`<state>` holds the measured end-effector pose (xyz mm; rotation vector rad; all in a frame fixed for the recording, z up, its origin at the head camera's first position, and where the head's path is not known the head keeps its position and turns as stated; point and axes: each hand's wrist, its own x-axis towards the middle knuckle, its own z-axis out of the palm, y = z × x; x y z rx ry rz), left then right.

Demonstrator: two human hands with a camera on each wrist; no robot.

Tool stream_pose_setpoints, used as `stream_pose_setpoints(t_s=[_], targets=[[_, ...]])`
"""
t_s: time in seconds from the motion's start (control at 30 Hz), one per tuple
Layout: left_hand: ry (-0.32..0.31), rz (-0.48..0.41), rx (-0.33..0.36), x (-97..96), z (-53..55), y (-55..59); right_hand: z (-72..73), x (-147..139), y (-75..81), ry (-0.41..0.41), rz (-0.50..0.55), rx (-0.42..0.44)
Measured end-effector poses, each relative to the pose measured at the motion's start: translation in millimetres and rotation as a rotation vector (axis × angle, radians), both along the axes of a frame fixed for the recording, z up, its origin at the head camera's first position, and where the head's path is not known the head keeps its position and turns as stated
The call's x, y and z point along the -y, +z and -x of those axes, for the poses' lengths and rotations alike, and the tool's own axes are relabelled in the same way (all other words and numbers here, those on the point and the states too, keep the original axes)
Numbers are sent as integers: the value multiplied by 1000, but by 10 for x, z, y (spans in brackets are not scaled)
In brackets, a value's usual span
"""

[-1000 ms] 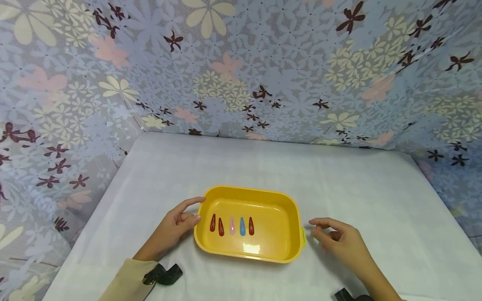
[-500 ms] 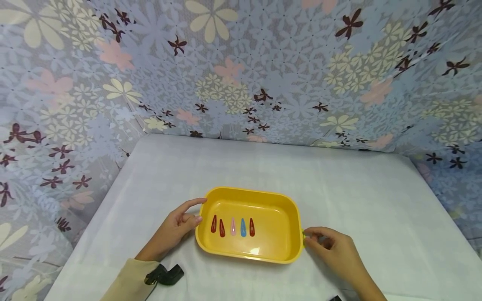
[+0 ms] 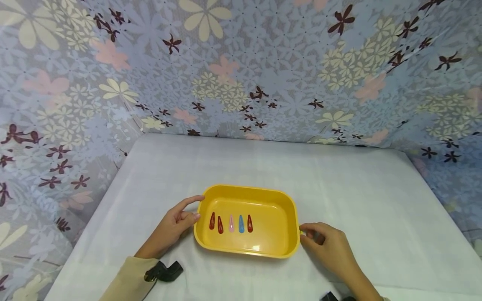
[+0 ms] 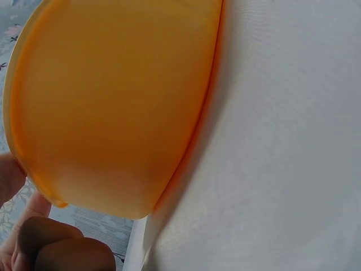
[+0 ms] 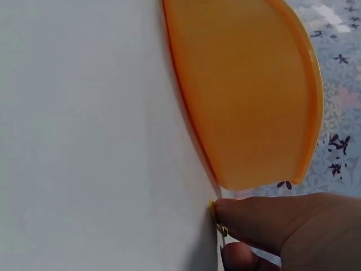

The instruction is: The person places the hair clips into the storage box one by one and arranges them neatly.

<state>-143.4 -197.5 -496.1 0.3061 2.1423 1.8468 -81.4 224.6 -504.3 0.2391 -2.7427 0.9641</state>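
Note:
A yellow plastic tray [image 3: 271, 248] stands on the white cloth. Inside it lies a row of snap hair clips: dark red ones [image 3: 249, 223], a pink one [image 3: 231, 223] and a blue one [image 3: 241, 224]. At the tray's left end, my left hand [image 3: 171, 228] holds the rim with thumb and index finger spread along it, the other fingers curled. Just outside the right end, my right hand [image 3: 331, 244] pinches a small yellow hair clip [image 5: 212, 210] between thumb and index finger. Most of that clip is hidden by the fingers.
White cloth [image 3: 361, 188] covers the table around the tray. A flower-patterned fabric [image 3: 233, 62] hangs behind and along both sides. Beige sleeve [image 3: 129, 278] and black wrist strap [image 3: 163, 271] are on the left arm.
My right hand has moved left to the tray's right end and taken the small yellow clip between its fingertips. The left hand stays on the rim, and the clips inside keep their places.

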Motion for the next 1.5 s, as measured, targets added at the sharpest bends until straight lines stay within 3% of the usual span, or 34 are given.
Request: stream_pose_setpoints(t_s=[0.27,1.13,1.5], targets=[[-1,2,4,23,8,1,5,79,6,-6,-30,-47],[6,17,21,25,2,11,2,140,36,-81,29,127],[10,13,7,7,14,-21,-2,-7,46,-132,213,210]])
